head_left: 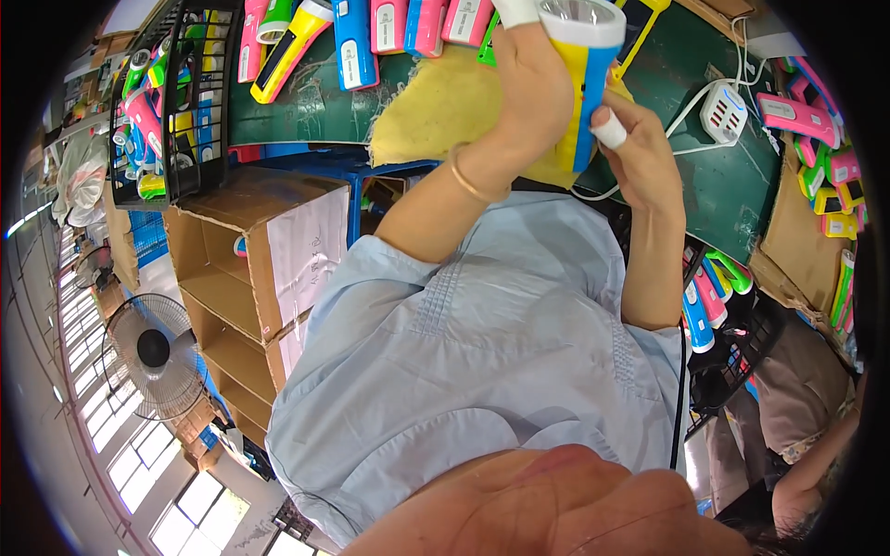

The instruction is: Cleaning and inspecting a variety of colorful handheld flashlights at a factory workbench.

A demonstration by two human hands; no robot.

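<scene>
A flashlight (pixel 584 93) with a yellow and blue body and a wide white head stands nearly upright, lens end up, at the top of the view. My right hand (pixel 644 153) is closed around its lower body from the right, white tape on the thumb. Against the flashlight's left side is my left hand (pixel 540 88), bent at the wrist, with a white wrap on one digit at the top edge. Its other fingers are hidden or cut off, so their grip does not show. A yellow cloth (pixel 426 111) lies on the green table (pixel 306 111) beneath the hands.
More colourful flashlights (pixel 355 46) line the table's far side. A black basket (pixel 199 139) of flashlights stands left, above a cardboard shelf (pixel 218 269). On the right are a white USB charger (pixel 723 113) with cables and a cardboard box (pixel 802 250) with flashlights. A person's arm (pixel 811 473) shows lower right.
</scene>
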